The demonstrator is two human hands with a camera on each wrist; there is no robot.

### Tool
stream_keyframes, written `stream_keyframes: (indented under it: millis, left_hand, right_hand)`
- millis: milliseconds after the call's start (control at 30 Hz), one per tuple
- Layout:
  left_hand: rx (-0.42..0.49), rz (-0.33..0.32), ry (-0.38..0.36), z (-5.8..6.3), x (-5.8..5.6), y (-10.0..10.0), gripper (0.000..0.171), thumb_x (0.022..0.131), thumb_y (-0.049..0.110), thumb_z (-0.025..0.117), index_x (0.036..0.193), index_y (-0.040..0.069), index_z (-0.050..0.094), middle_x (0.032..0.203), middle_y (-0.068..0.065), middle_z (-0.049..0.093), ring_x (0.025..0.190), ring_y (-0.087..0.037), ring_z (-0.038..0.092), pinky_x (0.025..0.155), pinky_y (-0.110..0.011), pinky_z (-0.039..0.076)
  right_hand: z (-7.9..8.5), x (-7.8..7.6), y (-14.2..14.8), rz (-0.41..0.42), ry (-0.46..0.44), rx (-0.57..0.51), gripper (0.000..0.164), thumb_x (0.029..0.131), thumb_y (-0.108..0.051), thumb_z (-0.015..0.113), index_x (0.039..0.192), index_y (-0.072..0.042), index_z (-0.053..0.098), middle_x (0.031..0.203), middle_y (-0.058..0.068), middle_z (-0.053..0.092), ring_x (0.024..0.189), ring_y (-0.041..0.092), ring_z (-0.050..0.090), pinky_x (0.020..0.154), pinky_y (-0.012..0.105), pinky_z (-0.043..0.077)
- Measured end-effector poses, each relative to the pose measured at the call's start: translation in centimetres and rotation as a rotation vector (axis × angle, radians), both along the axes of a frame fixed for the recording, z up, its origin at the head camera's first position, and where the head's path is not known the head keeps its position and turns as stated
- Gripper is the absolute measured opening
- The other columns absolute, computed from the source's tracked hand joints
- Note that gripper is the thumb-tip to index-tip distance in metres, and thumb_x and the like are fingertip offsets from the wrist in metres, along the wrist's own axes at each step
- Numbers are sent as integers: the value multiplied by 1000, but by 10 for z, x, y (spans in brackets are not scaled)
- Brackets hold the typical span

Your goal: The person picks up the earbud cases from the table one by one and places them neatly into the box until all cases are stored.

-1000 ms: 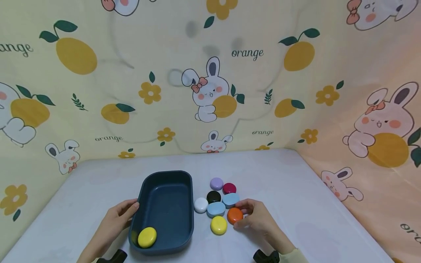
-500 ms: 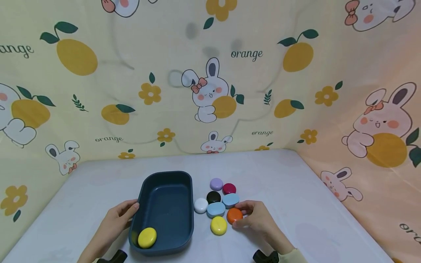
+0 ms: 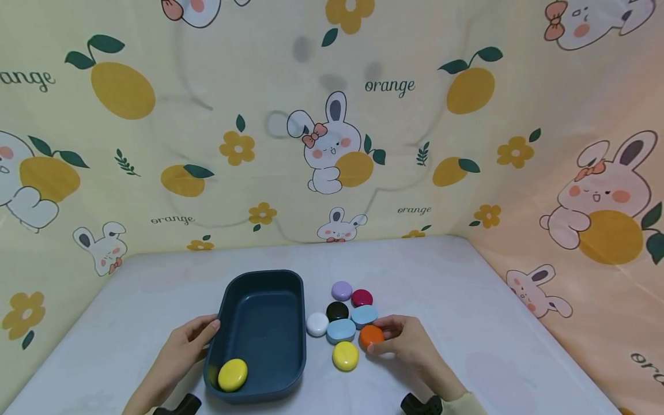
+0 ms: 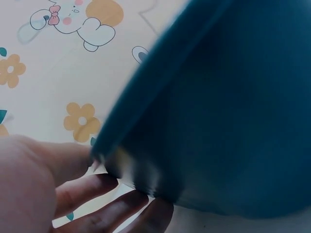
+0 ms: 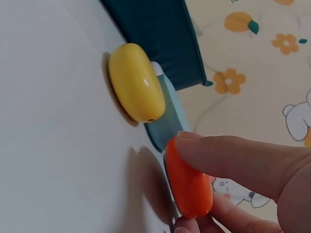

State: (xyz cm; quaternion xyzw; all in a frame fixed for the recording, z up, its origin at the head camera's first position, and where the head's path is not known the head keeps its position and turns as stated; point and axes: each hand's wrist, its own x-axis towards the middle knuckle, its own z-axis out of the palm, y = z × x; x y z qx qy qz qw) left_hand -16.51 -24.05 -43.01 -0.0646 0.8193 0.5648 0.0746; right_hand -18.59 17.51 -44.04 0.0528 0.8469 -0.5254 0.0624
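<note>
My right hand (image 3: 412, 346) pinches a glossy, rounded orange bead (image 5: 188, 184) between thumb and fingers; in the right wrist view its shadow falls apart from it on the cloth. Close by lie a yellow bead (image 3: 344, 356), with a small hole showing in its end in the wrist view, and two light blue oval beads, one nearer (image 3: 340, 331) and one farther (image 3: 365, 314). At the left, my left hand (image 3: 181, 349) touches the outer wall of a dark blue tray (image 3: 270, 397), fingers extended, thumb at the rim. Inside the tray sits another yellow bead (image 3: 233, 374).
Between tray and right hand, the group also includes a white bead (image 3: 317, 324), a black bead (image 3: 337, 311), a purple bead (image 3: 342, 290) and a dark red bead (image 3: 362, 298). A white cloth (image 3: 415, 271) covers the table; a printed curtain (image 3: 259, 115) hangs behind.
The orange bead has risen slightly in the right hand's pinch, and the thumb now covers more of its lower edge. The left hand and tray have stayed in place.
</note>
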Motion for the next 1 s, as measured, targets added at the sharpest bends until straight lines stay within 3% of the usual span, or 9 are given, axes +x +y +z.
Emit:
stream_keyframes:
  millis: [400,1000]
  left_hand:
    - [3,-6,12,0,1,0,60,102,41,53,139,-6,47,140,-26,48,125,-42,49,90,-46,55]
    - [-4,2,4,-1,0,0,60,103,40,52,140,-5,46,141,-27,47,125,-42,49,89,-46,55]
  right_hand:
    - [4,0,7,-59,-26,-57,51,65,-16,93,110,-3,71,99,5,68,89,23,60,82,37,56]
    - [12,1,10,-115,-17,-122,49,71,-18,90,112,-2,70,103,8,66,91,25,59,76,33,58]
